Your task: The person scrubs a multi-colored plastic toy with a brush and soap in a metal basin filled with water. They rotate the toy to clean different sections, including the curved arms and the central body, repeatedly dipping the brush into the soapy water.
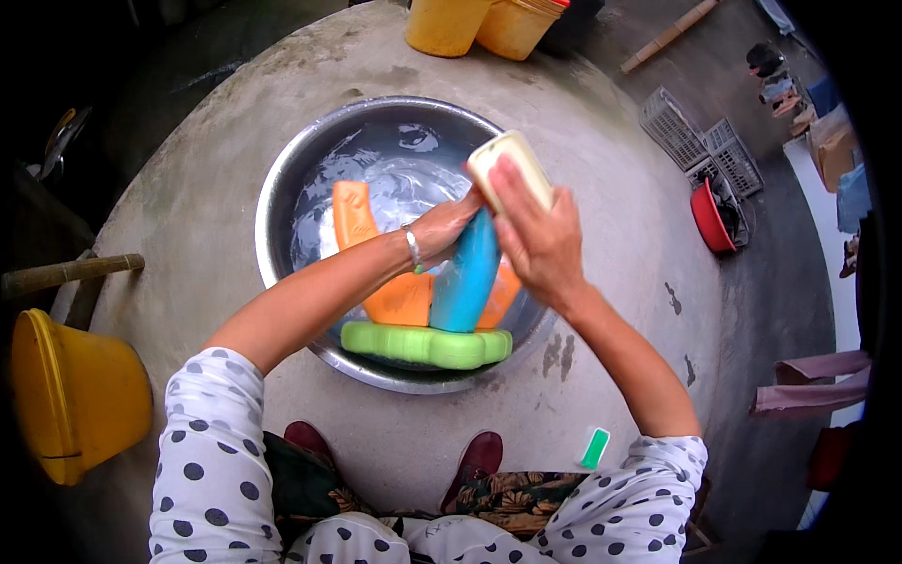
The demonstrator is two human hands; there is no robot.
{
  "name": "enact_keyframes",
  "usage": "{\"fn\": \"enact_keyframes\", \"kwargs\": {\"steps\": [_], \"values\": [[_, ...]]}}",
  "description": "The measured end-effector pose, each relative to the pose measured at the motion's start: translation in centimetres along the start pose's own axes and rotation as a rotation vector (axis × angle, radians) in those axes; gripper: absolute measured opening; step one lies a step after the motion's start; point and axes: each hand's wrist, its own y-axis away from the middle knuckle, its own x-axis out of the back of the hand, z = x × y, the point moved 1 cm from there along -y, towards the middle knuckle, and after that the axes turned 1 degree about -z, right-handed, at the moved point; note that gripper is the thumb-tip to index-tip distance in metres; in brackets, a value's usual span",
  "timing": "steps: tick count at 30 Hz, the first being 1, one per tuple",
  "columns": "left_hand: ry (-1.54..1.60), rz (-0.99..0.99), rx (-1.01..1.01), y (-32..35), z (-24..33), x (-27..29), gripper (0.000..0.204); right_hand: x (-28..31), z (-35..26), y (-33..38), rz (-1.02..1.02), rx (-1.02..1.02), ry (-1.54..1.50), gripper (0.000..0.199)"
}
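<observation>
A plastic stool with a green seat [427,346], orange legs [399,299] and a blue leg [466,282] lies tilted in a round metal basin [272,202] of water. My left hand [445,230] is closed round the upper part of the blue leg. Against the top end of that leg, my right hand [545,240] holds a cream, block-shaped scrub brush [528,162] with its fingers along the back. The brush's underside is hidden, so I cannot tell whether it touches the leg.
Yellow buckets [442,26] stand on the concrete beyond the basin, and another yellow bucket [103,385] is at the left. A small green-and-white object [594,448] lies near my right shoe [477,462]. Grey crates [672,127] and a red basin [707,221] are at the right.
</observation>
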Motion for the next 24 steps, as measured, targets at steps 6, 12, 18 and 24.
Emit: {"fn": "enact_keyframes", "kwargs": {"steps": [6, 12, 18, 24], "values": [[-0.441, 0.003, -0.013, 0.0, -2.0, -0.5, 0.056, -0.7, 0.1, 3.4, 0.047, 0.033, -0.003, 0.057], [-0.130, 0.166, 0.057, 0.2, -3.3, -0.2, 0.053, -3.0, -1.9, 7.5, 0.148, 0.045, -0.246, 0.052], [-0.369, 0.280, 0.024, 1.7, -1.2, -1.0, 0.060, -2.3, 1.7, 1.1, 0.213, 0.005, -0.001, 0.046], [-0.515, -0.182, -0.207, 1.7, 0.4, 3.5, 0.066, -3.8, -3.9, 5.1, 0.275, 0.179, -0.208, 0.040]]}}
